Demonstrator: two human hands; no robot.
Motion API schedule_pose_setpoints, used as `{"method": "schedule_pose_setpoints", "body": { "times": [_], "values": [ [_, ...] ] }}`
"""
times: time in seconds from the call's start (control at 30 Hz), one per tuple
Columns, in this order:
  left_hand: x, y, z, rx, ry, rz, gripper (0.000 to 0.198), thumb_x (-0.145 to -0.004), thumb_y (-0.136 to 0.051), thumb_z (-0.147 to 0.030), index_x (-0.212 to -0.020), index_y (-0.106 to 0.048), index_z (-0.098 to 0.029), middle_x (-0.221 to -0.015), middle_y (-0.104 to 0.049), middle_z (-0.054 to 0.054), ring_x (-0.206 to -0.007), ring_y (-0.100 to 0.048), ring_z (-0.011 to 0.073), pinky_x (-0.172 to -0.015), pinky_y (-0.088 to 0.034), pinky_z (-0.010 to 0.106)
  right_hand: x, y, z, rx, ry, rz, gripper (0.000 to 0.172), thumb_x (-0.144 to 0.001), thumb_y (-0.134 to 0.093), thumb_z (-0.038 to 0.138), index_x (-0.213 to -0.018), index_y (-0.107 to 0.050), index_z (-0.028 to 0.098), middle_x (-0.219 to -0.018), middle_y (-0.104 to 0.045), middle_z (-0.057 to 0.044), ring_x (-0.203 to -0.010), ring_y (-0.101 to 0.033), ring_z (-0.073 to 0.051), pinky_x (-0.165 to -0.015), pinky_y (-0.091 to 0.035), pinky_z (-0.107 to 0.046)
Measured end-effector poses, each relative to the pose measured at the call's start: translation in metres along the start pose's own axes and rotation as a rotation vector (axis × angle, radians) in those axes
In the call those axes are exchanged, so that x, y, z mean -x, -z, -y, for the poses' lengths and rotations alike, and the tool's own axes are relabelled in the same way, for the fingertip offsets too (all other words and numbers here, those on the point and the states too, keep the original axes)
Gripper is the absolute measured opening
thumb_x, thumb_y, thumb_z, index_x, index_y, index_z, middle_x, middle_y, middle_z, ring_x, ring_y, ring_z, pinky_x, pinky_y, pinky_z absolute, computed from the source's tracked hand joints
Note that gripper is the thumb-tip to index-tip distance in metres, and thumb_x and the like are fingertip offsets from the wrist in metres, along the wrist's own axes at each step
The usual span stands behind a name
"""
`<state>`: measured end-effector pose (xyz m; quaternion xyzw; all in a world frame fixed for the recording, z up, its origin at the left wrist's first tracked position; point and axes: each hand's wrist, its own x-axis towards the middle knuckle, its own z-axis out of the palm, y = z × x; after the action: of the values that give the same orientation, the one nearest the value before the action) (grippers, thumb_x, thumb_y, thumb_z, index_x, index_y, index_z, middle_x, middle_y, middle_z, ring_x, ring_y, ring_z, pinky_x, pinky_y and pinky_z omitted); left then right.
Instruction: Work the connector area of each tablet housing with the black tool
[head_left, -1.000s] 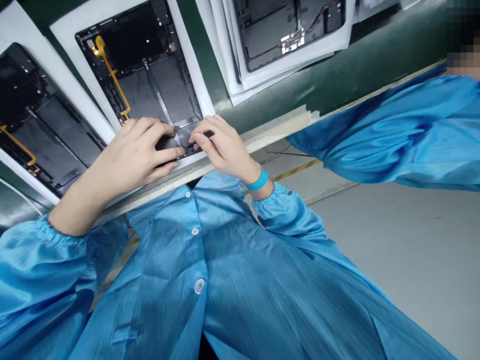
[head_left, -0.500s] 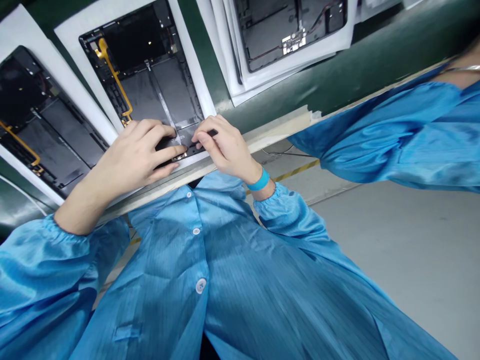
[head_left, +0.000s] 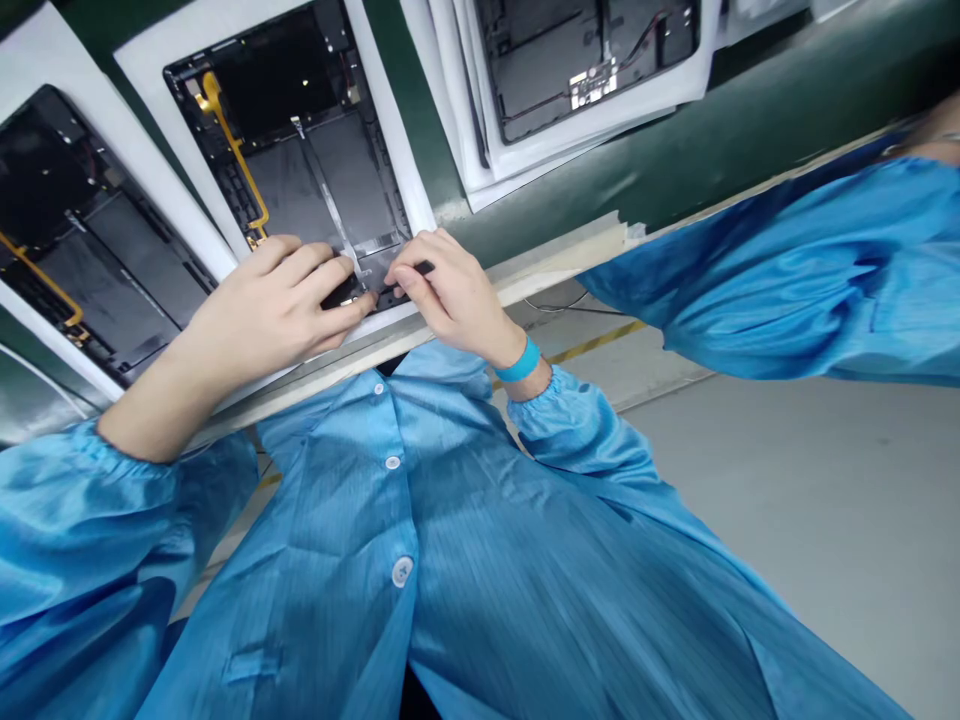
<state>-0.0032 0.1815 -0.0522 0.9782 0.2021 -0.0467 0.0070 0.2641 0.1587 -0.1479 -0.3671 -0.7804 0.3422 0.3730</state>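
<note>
An opened tablet (head_left: 292, 170), its inner parts showing, lies on a white sheet before me. A yellow flex cable (head_left: 238, 160) runs down its left side and a silver strip (head_left: 324, 190) down its middle. My left hand (head_left: 270, 300) rests over the tablet's near end with fingers stretched out, fingertips touching the inside by the near edge; its thumb is mostly hidden. Beside it, my right hand (head_left: 454, 300) pinches a slim black tool (head_left: 424, 268) at the tablet's near right corner. The tool's tip is too small to make out.
A second opened tablet (head_left: 112, 240) lies at the left, and another (head_left: 592, 60) sits on stacked white sheets at the back right. The green mat (head_left: 555, 180) ends at a taped table edge (head_left: 562, 255). Another person's blue sleeve (head_left: 810, 270) is at the right.
My left hand's fingers have drawn closer together and shifted slightly over the tablet's near end. My right hand stays nearly in place with the tool. The neighbour's sleeve has moved a little.
</note>
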Motion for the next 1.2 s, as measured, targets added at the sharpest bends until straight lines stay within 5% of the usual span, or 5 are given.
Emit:
{"method": "schedule_pose_setpoints", "body": {
  "times": [0.3, 0.6, 0.93, 1.2],
  "values": [
    [-0.012, -0.001, 0.012, 0.166, -0.005, 0.04, 0.039, -0.121, -0.036, -0.034, -0.13, -0.075, -0.032, -0.115, -0.074, 0.007, -0.121, -0.074, 0.027, -0.11, -0.064, 0.05, 0.002, -0.003, -0.005, 0.032, 0.044, 0.02, 0.044, -0.126, -0.027, 0.049, -0.115, -0.061, 0.024, -0.107, -0.071, -0.006, -0.104, -0.066, -0.026, -0.102, -0.055, -0.051],
    [-0.002, -0.004, 0.011, 0.284, 0.085, 0.038, 0.039, -0.121, -0.045, -0.044, -0.137, -0.078, -0.034, -0.141, -0.076, 0.01, -0.133, -0.072, 0.0347, -0.115, -0.057, 0.066, -0.003, -0.003, -0.004, 0.017, -0.007, 0.066, 0.052, -0.125, -0.023, 0.057, -0.112, -0.062, 0.025, -0.107, -0.07, -0.005, -0.106, -0.067, -0.026, -0.111, -0.055, -0.057],
    [-0.019, 0.001, 0.009, 0.465, 0.145, 0.063, 0.045, -0.119, -0.044, -0.051, -0.119, -0.083, -0.028, -0.128, -0.077, 0.011, -0.132, -0.067, 0.0345, -0.127, -0.044, 0.077, -0.022, 0.01, 0.0, 0.089, 0.01, 0.222, 0.054, -0.123, -0.02, 0.063, -0.112, -0.06, 0.028, -0.113, -0.071, -0.005, -0.113, -0.067, -0.027, -0.119, -0.051, -0.056],
    [-0.007, 0.0, 0.006, 0.418, 0.157, 0.028, 0.037, -0.12, -0.049, -0.047, -0.131, -0.081, -0.032, -0.134, -0.078, 0.008, -0.135, -0.067, 0.0324, -0.127, -0.048, 0.074, -0.023, 0.012, -0.006, 0.098, 0.027, 0.154, 0.059, -0.124, -0.013, 0.061, -0.106, -0.057, 0.025, -0.106, -0.073, -0.006, -0.104, -0.07, -0.025, -0.109, -0.053, -0.052]
  ]
}}
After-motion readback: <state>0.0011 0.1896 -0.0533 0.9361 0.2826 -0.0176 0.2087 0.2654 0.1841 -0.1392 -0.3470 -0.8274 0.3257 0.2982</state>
